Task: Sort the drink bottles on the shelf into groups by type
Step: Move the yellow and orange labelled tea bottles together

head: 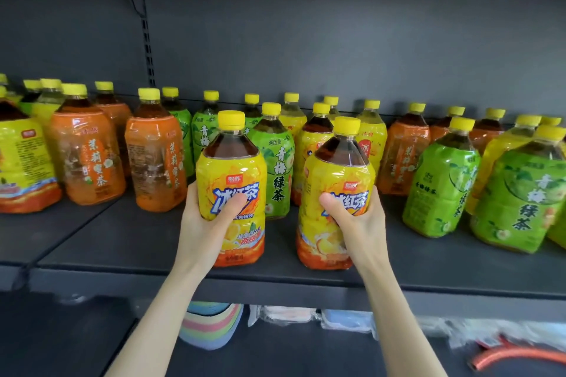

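Two yellow-labelled iced tea bottles are gripped at centre frame, one (231,190) by the left hand (203,217), the other (335,196) by the right hand (356,220), thumbs across the labels, forearms raised from below. Behind them on the dark shelf (428,263), orange, green and yellow bottles are seen still intermixed; sorting appears largely unfinished.

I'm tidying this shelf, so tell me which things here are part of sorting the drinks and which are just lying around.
Part of the job:
- yellow-label bottle in left hand
- yellow-label bottle in right hand
- orange-label bottles
- green-label bottles
- shelf

Lying about:
- pastel stack below
- orange tube
- wrapped packets
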Motion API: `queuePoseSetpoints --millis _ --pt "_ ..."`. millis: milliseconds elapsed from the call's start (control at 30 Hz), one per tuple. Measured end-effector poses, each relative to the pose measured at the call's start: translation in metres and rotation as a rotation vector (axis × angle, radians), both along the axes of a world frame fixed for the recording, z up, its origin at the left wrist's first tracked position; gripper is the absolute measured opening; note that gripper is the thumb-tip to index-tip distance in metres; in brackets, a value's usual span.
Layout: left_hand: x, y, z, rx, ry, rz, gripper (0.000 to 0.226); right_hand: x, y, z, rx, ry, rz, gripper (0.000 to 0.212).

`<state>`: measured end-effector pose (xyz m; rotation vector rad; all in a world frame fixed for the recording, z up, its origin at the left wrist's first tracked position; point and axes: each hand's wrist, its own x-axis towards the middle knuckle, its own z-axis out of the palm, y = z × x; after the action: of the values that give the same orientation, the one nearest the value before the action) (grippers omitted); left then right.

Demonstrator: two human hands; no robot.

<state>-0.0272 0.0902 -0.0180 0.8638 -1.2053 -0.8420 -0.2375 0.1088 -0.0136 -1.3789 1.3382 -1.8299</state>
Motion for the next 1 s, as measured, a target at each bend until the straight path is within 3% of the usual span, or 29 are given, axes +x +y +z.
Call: queuePoseSetpoints --millis 67,200,333,633,1000 --pt "-0.003 0.003 -0.001 -0.015 -0.005 0.016 0.055 0.004 0.005 0.002 -0.018 0.007 -0.024 0.058" --pt "-0.009 0.019 0.002 -0.033 0.011 0.025 0.044 0.019 0.025 0.002 -0.054 0.003 -0.116 0.078" --pt "-0.013 0.051 -0.003 -0.070 0.000 0.017 0.047 0.027 0.062 0.000 -0.076 -0.004 -0.171 0.090" --pt "-0.067 0.134 0.006 -0.132 0.004 -0.200 0.050 -0.019 0.169 -0.010 -0.060 -0.015 -0.266 0.077" --pt "-0.256 0.229 -0.011 -0.084 -0.012 -0.415 0.056 -0.194 0.299 -0.008 -0.048 0.015 -0.475 0.057"
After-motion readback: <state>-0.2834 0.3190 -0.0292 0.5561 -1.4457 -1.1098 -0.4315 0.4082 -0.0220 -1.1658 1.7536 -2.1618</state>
